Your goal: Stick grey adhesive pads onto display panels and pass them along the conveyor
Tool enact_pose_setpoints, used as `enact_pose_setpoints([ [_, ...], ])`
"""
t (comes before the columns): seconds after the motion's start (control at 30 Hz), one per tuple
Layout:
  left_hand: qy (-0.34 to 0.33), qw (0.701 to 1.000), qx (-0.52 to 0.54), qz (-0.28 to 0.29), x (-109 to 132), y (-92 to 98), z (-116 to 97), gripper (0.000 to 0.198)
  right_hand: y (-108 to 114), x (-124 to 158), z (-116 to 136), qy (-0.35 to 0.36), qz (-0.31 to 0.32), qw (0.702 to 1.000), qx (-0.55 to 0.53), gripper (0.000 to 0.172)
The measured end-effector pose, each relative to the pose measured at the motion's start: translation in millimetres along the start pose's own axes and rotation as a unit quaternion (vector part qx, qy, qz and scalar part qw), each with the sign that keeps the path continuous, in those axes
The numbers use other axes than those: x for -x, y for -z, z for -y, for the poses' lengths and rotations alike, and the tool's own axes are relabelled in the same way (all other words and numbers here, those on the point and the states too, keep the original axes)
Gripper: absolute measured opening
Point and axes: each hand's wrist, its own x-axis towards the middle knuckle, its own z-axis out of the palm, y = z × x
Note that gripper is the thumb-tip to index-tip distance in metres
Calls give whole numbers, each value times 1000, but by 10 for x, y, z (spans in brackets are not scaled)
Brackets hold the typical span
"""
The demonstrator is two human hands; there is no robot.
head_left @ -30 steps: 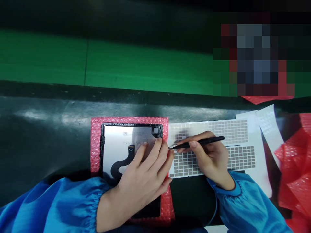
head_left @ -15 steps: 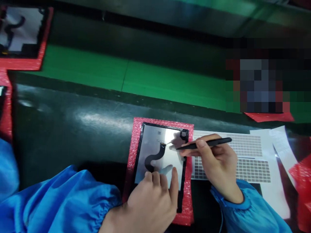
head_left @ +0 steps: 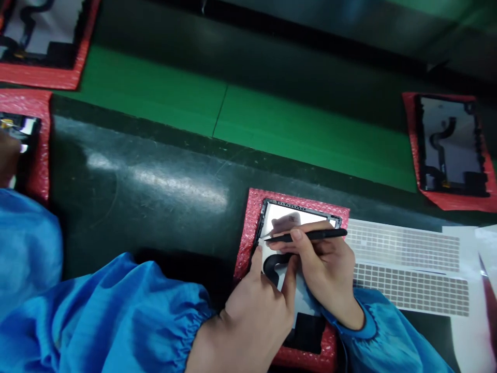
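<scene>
My right hand (head_left: 328, 267) grips black tweezers (head_left: 318, 235) like a pen, their tips pointing left near the left edge of a display panel (head_left: 301, 305). This panel has a shiny silver back and a dark frame, and it lies on pink bubble wrap (head_left: 244, 243). A curved black ribbon cable (head_left: 272, 263) runs across its back, partly covered by my hands. My left hand (head_left: 260, 316) rests over the lower left of the panel, holding nothing that I can see. One finger reaches up to the left edge beside the tweezer tips, and another digit is spread away from it.
Sheets of small grey stickers (head_left: 411, 287) lie right of the panel. Similar panels on pink wrap are at the back right (head_left: 446, 145) and back left (head_left: 50, 31). At the left edge, a co-worker's blue sleeve (head_left: 31, 243) and hand are beside another panel (head_left: 23, 127).
The tweezer tips have moved from near the cable's end to the panel's left edge. My left hand has stretched a finger up to that edge. The view has shifted, showing more at the left.
</scene>
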Motion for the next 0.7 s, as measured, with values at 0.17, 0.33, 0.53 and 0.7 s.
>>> enact_pose_setpoints([
  [0.17, 10, 999, 31, -11, -12, 4, 1, 50, 16, 1, -16, -3, 3, 1000, 1, 14],
  [0.33, -1, 999, 35, 5, -11, 2, 1, 50, 29, 18, -50, -3, -1, 1000, 21, 14],
  [0.53, 17, 1000, 19, -16, -15, 28, 20, 50, 10, 8, -52, 6, 1, 1000, 29, 13],
  [0.7, 24, 999, 17, -18, -22, 67, 75, 48, 5, 0, -29, 12, 5, 999, 44, 13],
])
